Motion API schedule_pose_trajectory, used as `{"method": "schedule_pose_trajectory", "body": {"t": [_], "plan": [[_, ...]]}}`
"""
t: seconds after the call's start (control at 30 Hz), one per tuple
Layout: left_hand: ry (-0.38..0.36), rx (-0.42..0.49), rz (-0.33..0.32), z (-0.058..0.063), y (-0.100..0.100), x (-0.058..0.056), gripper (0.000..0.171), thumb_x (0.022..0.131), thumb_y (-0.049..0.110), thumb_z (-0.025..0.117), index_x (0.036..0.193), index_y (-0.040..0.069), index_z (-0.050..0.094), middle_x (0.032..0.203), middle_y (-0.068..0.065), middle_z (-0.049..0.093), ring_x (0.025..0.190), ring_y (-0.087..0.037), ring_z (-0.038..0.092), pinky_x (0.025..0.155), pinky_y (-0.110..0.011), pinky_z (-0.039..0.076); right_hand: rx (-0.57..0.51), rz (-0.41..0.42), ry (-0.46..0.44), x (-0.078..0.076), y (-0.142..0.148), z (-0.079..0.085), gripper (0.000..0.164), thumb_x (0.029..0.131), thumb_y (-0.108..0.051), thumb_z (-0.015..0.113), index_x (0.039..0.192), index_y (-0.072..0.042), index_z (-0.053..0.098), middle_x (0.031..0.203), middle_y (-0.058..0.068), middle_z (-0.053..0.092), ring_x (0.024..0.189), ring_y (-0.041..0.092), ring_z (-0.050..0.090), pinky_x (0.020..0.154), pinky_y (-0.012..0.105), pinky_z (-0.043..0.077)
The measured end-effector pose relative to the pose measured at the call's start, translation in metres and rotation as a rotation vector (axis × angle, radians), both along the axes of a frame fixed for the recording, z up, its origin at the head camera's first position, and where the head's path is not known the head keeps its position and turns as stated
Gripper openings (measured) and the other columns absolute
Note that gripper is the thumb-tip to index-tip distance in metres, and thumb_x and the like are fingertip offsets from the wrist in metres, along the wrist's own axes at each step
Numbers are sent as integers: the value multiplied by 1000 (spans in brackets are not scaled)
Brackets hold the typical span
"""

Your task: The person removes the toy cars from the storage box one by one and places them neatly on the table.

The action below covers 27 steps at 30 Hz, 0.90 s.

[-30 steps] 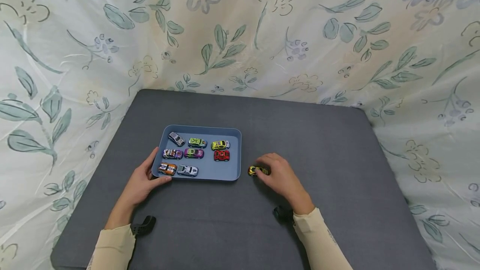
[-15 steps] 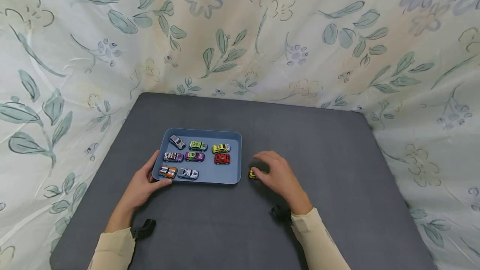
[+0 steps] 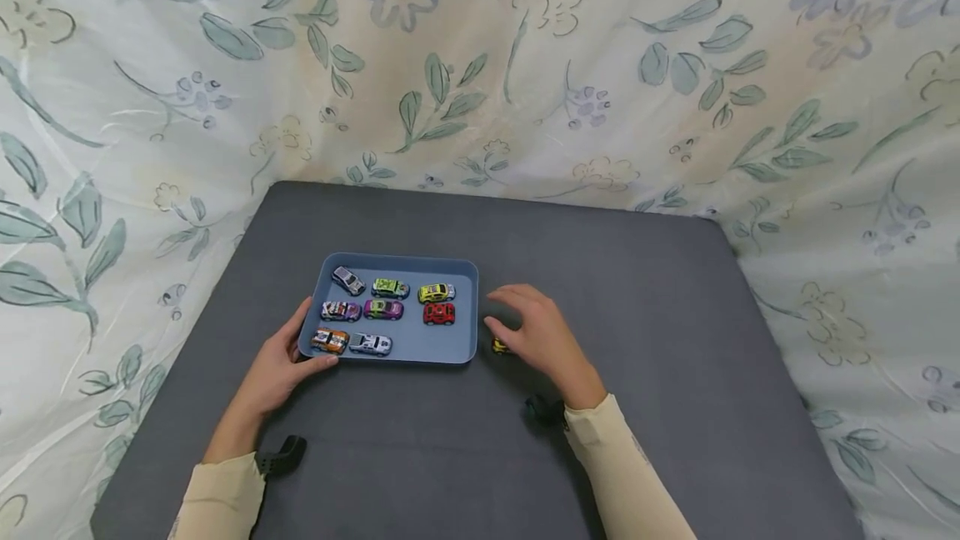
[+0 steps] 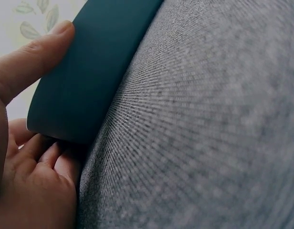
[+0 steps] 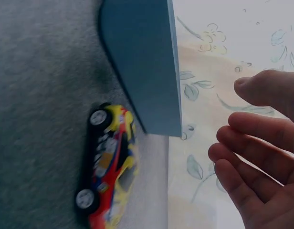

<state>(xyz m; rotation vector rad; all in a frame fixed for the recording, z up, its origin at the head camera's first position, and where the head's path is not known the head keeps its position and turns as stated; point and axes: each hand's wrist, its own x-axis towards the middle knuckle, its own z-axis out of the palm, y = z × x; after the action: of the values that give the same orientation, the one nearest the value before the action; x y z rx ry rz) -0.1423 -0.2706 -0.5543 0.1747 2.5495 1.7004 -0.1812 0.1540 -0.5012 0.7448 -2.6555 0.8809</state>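
My left hand [image 3: 273, 373] grips the front left corner of a blue tray [image 3: 420, 347]. In the left wrist view its thumb lies against the tray wall [image 4: 104, 62], with the other fingers at the corner below. Just right of the tray, a yellow toy car [image 3: 500, 346] with red and blue markings stands on the table, mostly hidden under my right hand [image 3: 543, 340]. The right wrist view gives this toy car [image 5: 113, 167] in full, on its wheels beside the tray wall. That hand is apart from it, fingers loosely extended around nothing.
Several toy cars stand in the tray, among them a red one [image 3: 438, 313], a yellow one [image 3: 437, 293], an orange one [image 3: 330, 340] and a pale silver one [image 3: 371, 344]. The table has a dark grey cloth [image 3: 637, 290]. Floral curtain [image 3: 465, 40] hangs behind.
My right hand has shifted left over the yellow car beside the tray, covering more of it in the head view. The left hand and the cars in the tray stay put.
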Motion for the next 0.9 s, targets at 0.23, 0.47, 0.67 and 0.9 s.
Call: {"method": "schedule_pose_trajectory", "body": {"t": [0.23,0.47,0.67,0.9], "plan": [[-21,-7,-1,-1,-1,-3,109,96,16,87,176,12,12,171,-29,31,147,-47,46,97,-4,40,-1,26,5,-7,-11,6,34,96,-19,87,125,-5,80,128,9,74,120,27,67,101,49,57],[-29,-16,2,-3,-2,-3,109,96,16,87,176,11,13,171,-29,30,146,-47,47,97,-4,39,4,38,6,-11,-20,6,35,93,-16,89,125,-6,79,127,9,74,120,26,68,101,47,58],[-19,17,1,0,-2,-4,110,95,9,87,175,10,12,172,-30,28,147,-49,45,96,-5,42,-6,45,-27,-16,-26,8,36,92,-14,90,126,-6,80,129,9,74,121,26,67,102,48,57],[-44,-14,5,3,-2,-5,111,95,10,87,175,11,11,172,-30,28,149,-48,45,96,-4,40,19,50,-85,-21,-33,8,37,95,-18,87,129,-5,79,132,10,72,124,27,67,103,47,57]]}}
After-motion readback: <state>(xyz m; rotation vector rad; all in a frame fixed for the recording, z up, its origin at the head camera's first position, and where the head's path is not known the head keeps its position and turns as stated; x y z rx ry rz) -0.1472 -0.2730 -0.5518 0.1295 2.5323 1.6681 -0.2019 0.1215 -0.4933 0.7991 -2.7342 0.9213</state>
